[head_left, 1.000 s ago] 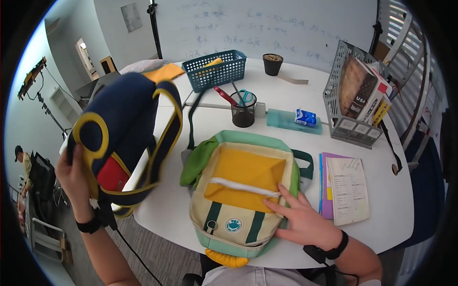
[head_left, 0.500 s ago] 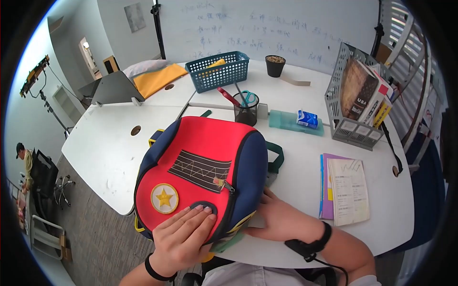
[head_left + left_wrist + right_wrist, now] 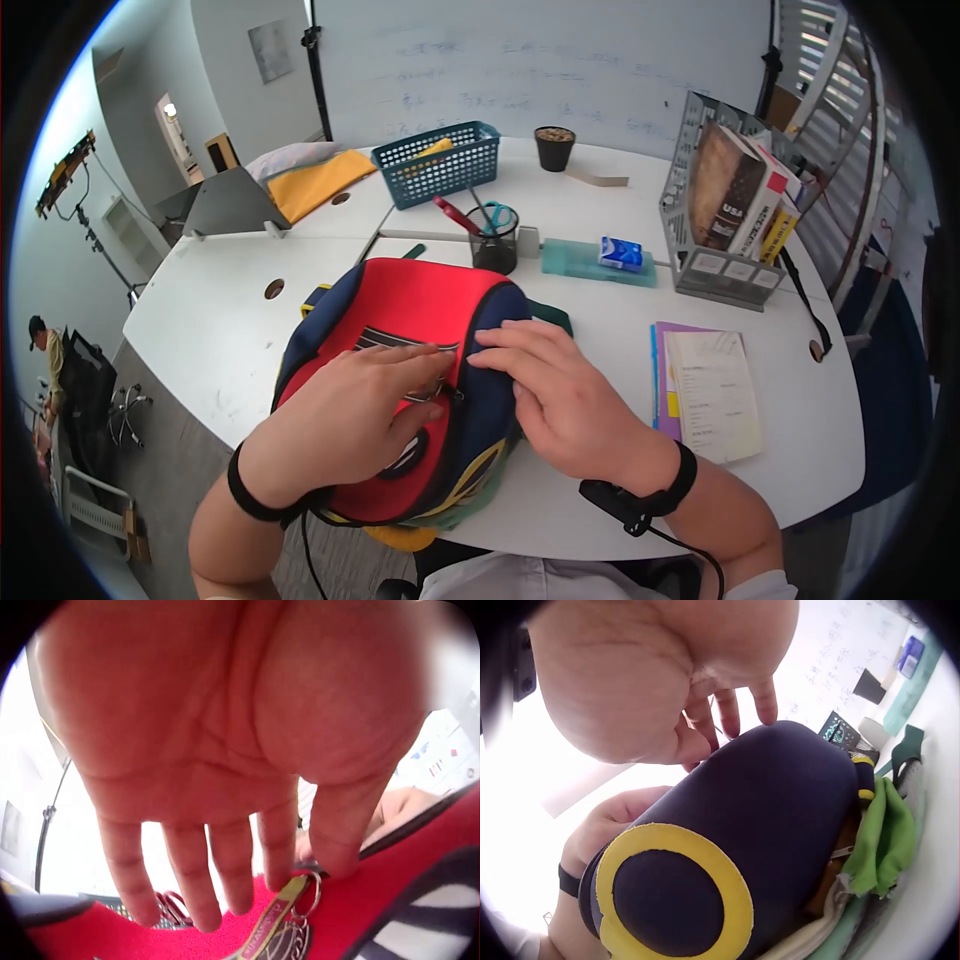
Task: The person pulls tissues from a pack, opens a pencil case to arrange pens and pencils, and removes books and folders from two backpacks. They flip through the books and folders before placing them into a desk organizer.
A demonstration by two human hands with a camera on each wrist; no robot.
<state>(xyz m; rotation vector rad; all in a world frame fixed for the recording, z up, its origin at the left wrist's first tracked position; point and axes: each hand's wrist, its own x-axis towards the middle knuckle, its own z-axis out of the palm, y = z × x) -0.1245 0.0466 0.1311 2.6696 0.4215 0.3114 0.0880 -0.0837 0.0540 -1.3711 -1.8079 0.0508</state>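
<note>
A red and navy backpack [image 3: 425, 290] with yellow trim lies on top of a green and cream backpack [image 3: 881, 847] on the table. Over the red front panel is my left hand [image 3: 345, 415], its fingers extended. Thumb and index finger are apart, close to a zipper pull [image 3: 274, 915] with a metal ring. My right hand [image 3: 580, 410] is at the navy side, fingertips at the panel's dark zipper edge and thumb lower on the side. Its fingers look only slightly bent in the right wrist view. The lower backpack is mostly hidden.
Behind the bags stand a mesh pen cup [image 3: 495, 255], a blue-green basket [image 3: 440, 175] and a potted plant [image 3: 555, 150]. A teal case [image 3: 570, 262] bears a blue packet [image 3: 621, 253]. Notebooks [image 3: 715, 390] and a grey book rack [image 3: 725, 285] are at right.
The red and navy backpack came down from the left onto the green and cream one, front up. Afterwards my left hand moved up the panel and my right hand rose to its edge.
</note>
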